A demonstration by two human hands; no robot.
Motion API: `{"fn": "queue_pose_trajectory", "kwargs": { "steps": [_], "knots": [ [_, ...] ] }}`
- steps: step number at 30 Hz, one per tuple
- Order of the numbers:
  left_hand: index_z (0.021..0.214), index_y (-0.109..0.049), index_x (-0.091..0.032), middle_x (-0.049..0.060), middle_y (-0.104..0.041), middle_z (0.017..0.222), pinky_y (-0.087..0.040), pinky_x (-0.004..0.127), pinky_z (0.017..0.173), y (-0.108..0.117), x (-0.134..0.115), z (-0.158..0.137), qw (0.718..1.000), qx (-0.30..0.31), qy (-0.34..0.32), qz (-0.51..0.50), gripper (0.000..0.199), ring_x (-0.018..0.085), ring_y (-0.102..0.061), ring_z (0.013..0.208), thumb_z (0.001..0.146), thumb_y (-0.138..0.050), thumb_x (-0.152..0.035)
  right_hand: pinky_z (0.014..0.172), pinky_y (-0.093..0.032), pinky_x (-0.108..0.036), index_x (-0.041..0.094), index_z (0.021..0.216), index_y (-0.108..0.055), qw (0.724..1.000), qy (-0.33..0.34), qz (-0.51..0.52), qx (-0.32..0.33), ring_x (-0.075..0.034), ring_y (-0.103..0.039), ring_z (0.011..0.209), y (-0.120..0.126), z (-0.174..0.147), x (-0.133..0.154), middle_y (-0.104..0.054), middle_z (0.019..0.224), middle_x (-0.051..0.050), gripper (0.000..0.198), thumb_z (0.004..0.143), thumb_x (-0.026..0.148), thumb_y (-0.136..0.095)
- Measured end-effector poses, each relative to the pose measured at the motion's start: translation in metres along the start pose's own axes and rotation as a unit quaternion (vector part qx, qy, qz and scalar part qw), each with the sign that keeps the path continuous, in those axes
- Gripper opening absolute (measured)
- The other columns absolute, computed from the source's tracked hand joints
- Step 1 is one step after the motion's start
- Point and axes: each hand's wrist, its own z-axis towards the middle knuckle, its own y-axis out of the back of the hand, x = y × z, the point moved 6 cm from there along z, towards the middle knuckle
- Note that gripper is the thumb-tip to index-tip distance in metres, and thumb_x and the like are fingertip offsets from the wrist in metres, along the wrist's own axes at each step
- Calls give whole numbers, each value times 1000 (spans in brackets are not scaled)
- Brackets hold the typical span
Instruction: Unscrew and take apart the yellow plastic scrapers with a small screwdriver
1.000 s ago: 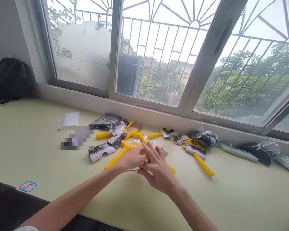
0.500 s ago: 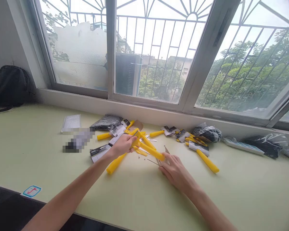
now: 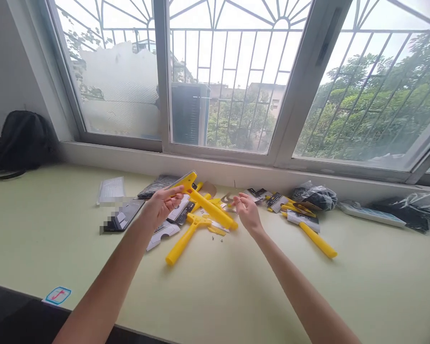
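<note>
A yellow long-handled scraper [image 3: 212, 209] is raised above the table, its head at the upper left and its handle slanting down to the right. My left hand [image 3: 162, 205] is closed around its head end. Just right of the handle's end, my right hand [image 3: 248, 211] pinches a thin flat piece with a curved cut-out [image 3: 228, 197]; its exact kind is unclear. A thin dark rod [image 3: 234, 183] rises above that piece. Below lies another yellow scraper [image 3: 181, 243], beside a small yellow part [image 3: 217, 231] and two tiny screws [image 3: 213, 238].
Black-and-white cardboard sleeves [image 3: 163, 234] lie left of centre. At the right are packaged yellow scrapers [image 3: 317, 239], a bag of black items [image 3: 313, 195] and a white flat case [image 3: 370, 213]. A phone-like object [image 3: 125, 217] and clear plastic tray [image 3: 111, 190] lie left.
The scraper in my left hand has lifted and shifted left, its head turned toward the upper left. My right hand has moved up, away from the handle's end.
</note>
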Motion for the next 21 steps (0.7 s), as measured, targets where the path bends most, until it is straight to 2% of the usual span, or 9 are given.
{"fn": "queue_pose_trajectory", "kwargs": {
  "steps": [2, 4, 6, 7, 10, 13, 15, 17, 21],
  "knots": [
    [93, -67, -9, 6, -67, 89, -46, 11, 52, -11, 23, -1, 999, 13, 23, -33, 23, 2, -51, 57, 74, -79, -11, 80, -56, -38, 17, 71, -72, 999, -33, 37, -3, -27, -65, 104, 2, 1, 1, -71, 99, -15, 63, 94, 69, -46],
    [92, -65, -10, 5, -66, 86, -46, 13, 51, -26, 52, -6, 999, 21, 37, -28, 25, 4, -50, 58, 75, -81, -20, 66, -56, -33, 15, 79, -73, 996, -64, 68, 4, -21, -68, 78, 19, -10, 2, -71, 81, -10, 64, 93, 71, -46],
    [92, -63, -14, 4, -65, 86, -51, 17, 57, -45, 84, -17, 998, 27, 51, -31, 28, 7, -54, 63, 76, -82, -27, 47, -47, -27, 13, 86, -74, 993, -90, 80, 19, -15, -57, 50, 46, -30, 3, -62, 60, -3, 62, 92, 70, -50],
    [95, -62, -15, 4, -64, 88, -55, 22, 63, -55, 100, -26, 997, 31, 64, -34, 30, 10, -57, 68, 78, -81, -30, 41, -39, -25, 13, 86, -75, 992, -100, 75, 20, -12, -48, 43, 62, -42, 4, -54, 53, 1, 59, 91, 68, -55],
    [96, -55, -18, 2, -58, 89, -63, 39, 77, -84, 145, -55, 986, 56, 156, -23, 28, 12, -58, 72, 85, -75, -33, 38, -27, -24, 16, 85, -76, 988, -139, 63, 9, -9, -34, 43, 102, -76, 8, -44, 52, 5, 46, 84, 62, -69],
    [102, -47, -21, 3, -55, 97, -64, 51, 69, -97, 174, -78, 969, 81, 231, 23, 30, 13, -60, 71, 91, -66, -41, 38, -23, -24, 18, 86, -72, 972, -190, 139, 6, -8, -29, 43, 116, -100, 8, -40, 53, 6, 39, 82, 57, -74],
    [110, -43, -23, 4, -55, 96, -64, 47, 58, -97, 184, -84, 956, 108, 264, 75, 35, 16, -63, 69, 91, -63, -45, 38, -23, -24, 19, 82, -67, 962, -201, 184, -1, -8, -29, 42, 114, -108, 5, -37, 52, 8, 36, 81, 53, -77],
    [118, -41, -23, 5, -56, 94, -61, 36, 49, -95, 188, -84, 944, 142, 272, 122, 41, 18, -65, 68, 88, -62, -41, 38, -25, -23, 19, 79, -64, 960, -195, 201, 0, -8, -30, 41, 108, -111, 3, -36, 51, 8, 35, 82, 51, -77],
    [128, -37, -20, 12, -63, 110, -43, 17, 32, -93, 187, -79, 929, 219, 242, 173, 56, 14, -65, 56, 79, -63, -26, 39, -26, -22, 19, 77, -63, 978, -152, 141, 23, -8, -32, 42, 100, -112, 4, -38, 50, 8, 35, 93, 51, -64]
  ]
}}
